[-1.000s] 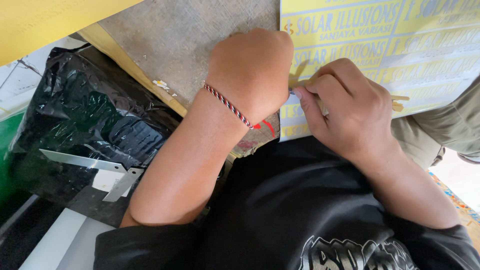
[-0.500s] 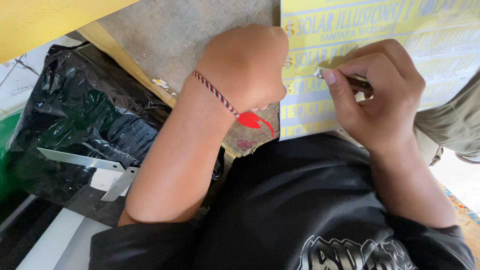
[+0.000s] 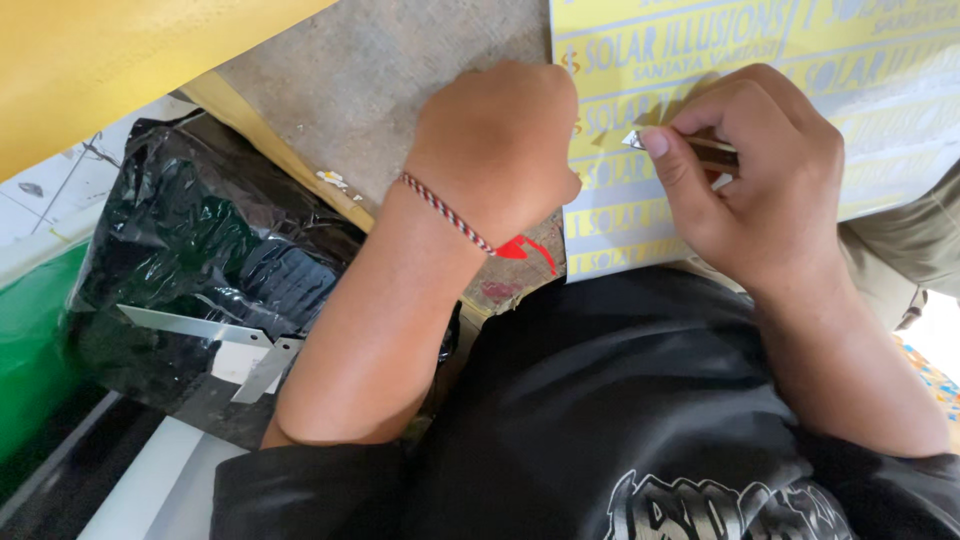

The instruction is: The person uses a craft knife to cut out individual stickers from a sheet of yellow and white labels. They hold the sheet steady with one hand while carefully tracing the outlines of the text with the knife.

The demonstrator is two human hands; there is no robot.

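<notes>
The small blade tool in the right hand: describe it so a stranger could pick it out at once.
Start at the big yellow printed sheet lying on the grey board at the top of the head view. The right hand rests on it, pinching a thin tool whose tip pokes out leftward past the thumb. It is the only pale, shiny point on the sheet; the left hand beside it is a closed fist.
</notes>
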